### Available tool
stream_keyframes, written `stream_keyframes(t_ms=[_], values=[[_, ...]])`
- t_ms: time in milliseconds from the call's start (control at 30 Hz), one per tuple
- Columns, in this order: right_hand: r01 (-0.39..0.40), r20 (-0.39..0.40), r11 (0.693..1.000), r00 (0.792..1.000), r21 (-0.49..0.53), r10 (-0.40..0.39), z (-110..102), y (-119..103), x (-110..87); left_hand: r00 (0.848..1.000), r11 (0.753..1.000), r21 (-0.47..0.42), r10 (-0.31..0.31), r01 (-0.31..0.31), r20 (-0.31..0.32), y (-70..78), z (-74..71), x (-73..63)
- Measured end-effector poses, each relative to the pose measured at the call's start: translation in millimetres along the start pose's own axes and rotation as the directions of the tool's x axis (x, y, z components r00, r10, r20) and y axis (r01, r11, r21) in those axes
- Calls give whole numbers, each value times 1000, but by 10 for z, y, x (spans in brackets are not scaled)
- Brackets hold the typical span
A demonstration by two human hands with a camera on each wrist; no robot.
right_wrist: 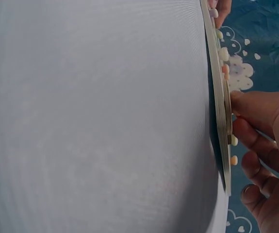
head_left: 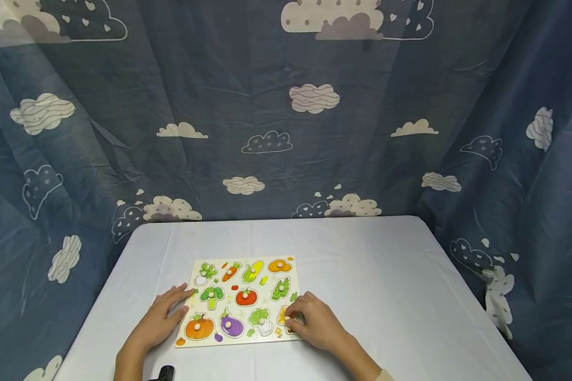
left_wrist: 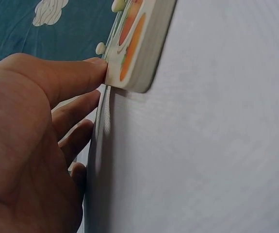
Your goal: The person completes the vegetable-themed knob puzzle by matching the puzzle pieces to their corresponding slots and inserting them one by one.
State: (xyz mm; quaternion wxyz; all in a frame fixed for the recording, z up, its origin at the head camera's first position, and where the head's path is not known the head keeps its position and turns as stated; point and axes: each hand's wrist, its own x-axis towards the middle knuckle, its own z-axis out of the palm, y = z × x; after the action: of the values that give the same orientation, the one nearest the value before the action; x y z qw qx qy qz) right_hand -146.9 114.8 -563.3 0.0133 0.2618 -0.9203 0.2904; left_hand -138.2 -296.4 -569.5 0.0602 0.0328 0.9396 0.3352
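A wooden vegetable peg puzzle board (head_left: 224, 341) lies on the white table, its pieces carrying small round knobs. My left hand (head_left: 158, 320) rests at the board's left edge with fingers extended; in the left wrist view the thumb (left_wrist: 78, 77) touches the board's corner. At the lower right corner my right hand (head_left: 316, 323) pinches a yellow-and-brown puzzle piece (head_left: 282, 316), mostly hidden under the fingers. The right wrist view shows that piece edge-on (right_wrist: 228, 114) at the board's surface, between thumb and fingers. The pumpkin (head_left: 199, 328), eggplant (head_left: 232, 325) and tomato (head_left: 246, 298) pieces sit in the board.
The white tablecloth (head_left: 386, 286) spreads around the board. A dark blue curtain (head_left: 248, 69) with cloud prints hangs behind the table and at both sides. A small black object (head_left: 166, 372) shows at the bottom edge, near the left forearm.
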Motion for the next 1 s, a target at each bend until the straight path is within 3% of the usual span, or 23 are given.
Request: stream_keyframes(t_ms=[500,1000], values=[[-25,-7,1000,1000,-12,25,42,-1,1,1000,1000,-7,-1,1,-3,2,9,-4],[-87,80,995,993,44,83,54,-1,-63,1000,1000,-4,-25,25,14,-15,21,-12]])
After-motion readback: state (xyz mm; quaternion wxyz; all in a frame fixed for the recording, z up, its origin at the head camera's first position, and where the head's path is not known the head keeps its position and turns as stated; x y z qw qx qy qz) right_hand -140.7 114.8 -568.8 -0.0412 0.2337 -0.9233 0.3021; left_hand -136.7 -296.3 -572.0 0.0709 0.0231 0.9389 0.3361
